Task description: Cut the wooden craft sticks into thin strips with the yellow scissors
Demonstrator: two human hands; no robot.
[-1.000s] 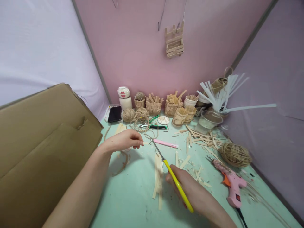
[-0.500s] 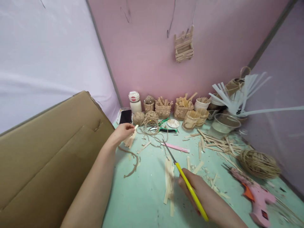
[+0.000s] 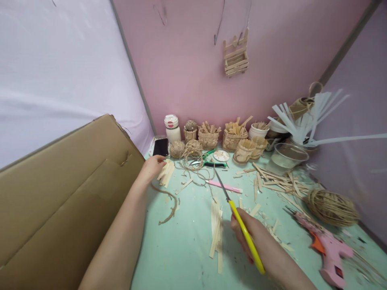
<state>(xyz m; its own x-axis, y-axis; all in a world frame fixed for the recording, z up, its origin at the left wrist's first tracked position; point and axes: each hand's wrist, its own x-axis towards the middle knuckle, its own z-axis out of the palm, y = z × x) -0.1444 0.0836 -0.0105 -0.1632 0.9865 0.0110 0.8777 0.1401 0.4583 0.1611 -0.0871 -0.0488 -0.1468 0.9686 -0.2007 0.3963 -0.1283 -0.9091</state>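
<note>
Left hand (image 3: 152,167), right hand (image 3: 256,233), both forearms (image 3: 121,229) bare.

Yellow-handled scissors (image 3: 239,220) closed, tips forward; pale flat strips (image 3: 167,172) piled on green table (image 3: 178,253).

Have a cardboard box (image 3: 69,193) way over on the left of the counter (image 3: 178,253). Can spot a phone (image 3: 161,147) back left, a bottle (image 3: 173,131) just behind and right of it, then a row of baskets (image 3: 208,141) further right. Find a strip pile (image 3: 166,172) before the phone, a second pile (image 3: 215,233) front-middle, scissors (image 3: 248,239) in the right hand's fingers (image 3: 237,228) to its right. Also have a glue gun (image 3: 329,247) far right, twine roll (image 3: 331,207) just behind.
</note>
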